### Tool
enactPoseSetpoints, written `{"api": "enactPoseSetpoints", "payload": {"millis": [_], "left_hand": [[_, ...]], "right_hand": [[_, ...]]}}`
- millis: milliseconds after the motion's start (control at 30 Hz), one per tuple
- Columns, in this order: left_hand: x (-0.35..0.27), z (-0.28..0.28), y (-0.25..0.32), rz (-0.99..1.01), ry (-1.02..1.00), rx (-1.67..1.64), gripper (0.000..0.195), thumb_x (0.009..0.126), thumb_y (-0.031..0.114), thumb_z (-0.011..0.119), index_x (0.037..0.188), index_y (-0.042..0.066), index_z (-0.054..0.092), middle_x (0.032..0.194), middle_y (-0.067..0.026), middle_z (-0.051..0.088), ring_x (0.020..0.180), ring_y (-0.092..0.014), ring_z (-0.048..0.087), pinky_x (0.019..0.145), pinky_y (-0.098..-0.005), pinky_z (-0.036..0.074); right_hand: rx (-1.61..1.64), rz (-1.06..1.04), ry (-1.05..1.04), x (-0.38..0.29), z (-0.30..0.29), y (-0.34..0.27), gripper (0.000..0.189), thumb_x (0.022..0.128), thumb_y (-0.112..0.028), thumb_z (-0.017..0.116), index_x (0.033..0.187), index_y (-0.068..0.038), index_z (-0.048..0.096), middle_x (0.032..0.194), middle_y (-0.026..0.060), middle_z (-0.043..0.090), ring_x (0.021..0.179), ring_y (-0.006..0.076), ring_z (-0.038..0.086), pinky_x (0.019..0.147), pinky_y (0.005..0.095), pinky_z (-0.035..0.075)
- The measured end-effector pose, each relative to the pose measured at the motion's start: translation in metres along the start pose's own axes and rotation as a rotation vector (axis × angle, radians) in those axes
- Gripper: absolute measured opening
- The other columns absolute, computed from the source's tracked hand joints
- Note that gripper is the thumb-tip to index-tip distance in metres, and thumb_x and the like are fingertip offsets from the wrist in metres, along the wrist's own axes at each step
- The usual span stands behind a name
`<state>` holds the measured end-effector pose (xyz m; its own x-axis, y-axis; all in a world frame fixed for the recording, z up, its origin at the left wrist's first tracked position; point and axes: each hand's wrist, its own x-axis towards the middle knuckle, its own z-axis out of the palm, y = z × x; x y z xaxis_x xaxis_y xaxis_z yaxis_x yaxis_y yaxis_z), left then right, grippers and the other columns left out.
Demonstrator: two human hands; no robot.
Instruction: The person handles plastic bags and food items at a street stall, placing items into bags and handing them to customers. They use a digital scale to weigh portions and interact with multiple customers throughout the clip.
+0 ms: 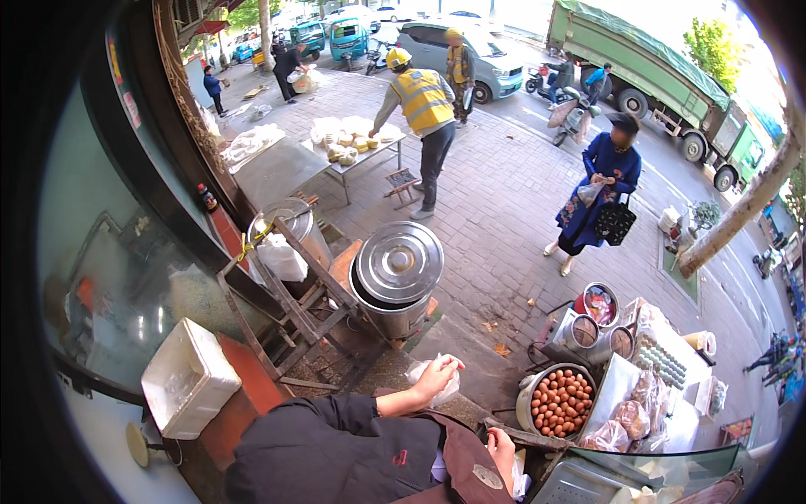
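Observation:
My left hand (436,379) is held out in front of me with its fingers pinched. It grips a translucent plastic bag (448,392), which hangs below and behind the fingers; what is in the bag cannot be made out. My right hand (501,452) is lower and to the right, beside the brown apron (466,455). Its fingers are bent near the end of a dark counter edge (527,436). White plastic (521,477) shows beside that hand, but whether the hand holds it is unclear.
Ahead stands a large steel pot (397,309) with its lid (400,259) ajar. A pot of brown eggs (562,403) and a stall table (620,384) with bagged food are at right. A foam box (189,384) sits left. One person (607,183) faces the stall; another (419,104) reaches over a table.

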<state>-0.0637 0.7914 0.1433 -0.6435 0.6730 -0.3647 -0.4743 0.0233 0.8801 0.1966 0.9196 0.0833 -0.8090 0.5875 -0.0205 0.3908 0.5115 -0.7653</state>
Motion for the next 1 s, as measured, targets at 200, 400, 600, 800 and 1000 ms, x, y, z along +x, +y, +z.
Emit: {"api": "enactPoseSetpoints", "payload": {"millis": [200,400,600,800,1000], "left_hand": [[0.005,0.011,-0.007,-0.037,-0.070,0.011,0.021,0.104,0.025,0.050,0.102,0.009,0.063,0.063,0.0102,0.040,0.052,-0.001,0.034,0.046,-0.0200,0.027],[0.008,0.022,-0.009,-0.010,-0.120,0.061,0.018,0.104,0.022,0.049,0.104,0.009,0.061,0.063,0.0109,0.035,0.052,-0.001,0.029,0.047,-0.0201,0.023],[0.008,0.023,-0.006,-0.045,-0.129,0.125,0.019,0.104,0.023,0.050,0.104,0.010,0.063,0.063,0.0112,0.036,0.052,-0.001,0.030,0.047,-0.0208,0.024],[0.006,0.017,-0.009,-0.105,-0.174,0.089,0.019,0.105,0.022,0.048,0.104,0.008,0.061,0.061,0.0120,0.033,0.050,0.000,0.026,0.046,-0.0208,0.021],[0.003,0.014,-0.009,-0.119,-0.183,0.087,0.019,0.105,0.023,0.048,0.104,0.008,0.061,0.060,0.0120,0.032,0.050,0.000,0.026,0.046,-0.0210,0.021]], "right_hand": [[0.012,0.072,0.023,-0.010,-0.008,0.007,0.014,0.092,-0.006,0.059,0.103,0.000,0.065,0.095,0.0187,0.068,0.089,0.0360,0.066,0.080,0.0416,0.052],[0.044,0.166,0.036,-0.029,0.006,0.026,0.015,0.089,-0.003,0.061,0.103,-0.001,0.067,0.094,0.0174,0.070,0.087,0.0345,0.068,0.077,0.0403,0.053],[0.077,0.272,0.169,-0.061,0.023,0.060,0.015,0.091,-0.009,0.061,0.103,-0.003,0.067,0.092,0.0198,0.070,0.088,0.0350,0.068,0.078,0.0400,0.054],[0.287,0.652,0.434,-0.133,0.065,0.113,0.016,0.090,-0.005,0.061,0.105,-0.002,0.065,0.089,0.0135,0.070,0.081,0.0253,0.068,0.073,0.0365,0.055],[0.985,0.892,0.466,-0.225,0.116,0.148,0.014,0.091,-0.012,0.063,0.101,-0.003,0.062,0.084,0.0063,0.067,0.069,0.0195,0.064,0.067,0.0317,0.055]]}}
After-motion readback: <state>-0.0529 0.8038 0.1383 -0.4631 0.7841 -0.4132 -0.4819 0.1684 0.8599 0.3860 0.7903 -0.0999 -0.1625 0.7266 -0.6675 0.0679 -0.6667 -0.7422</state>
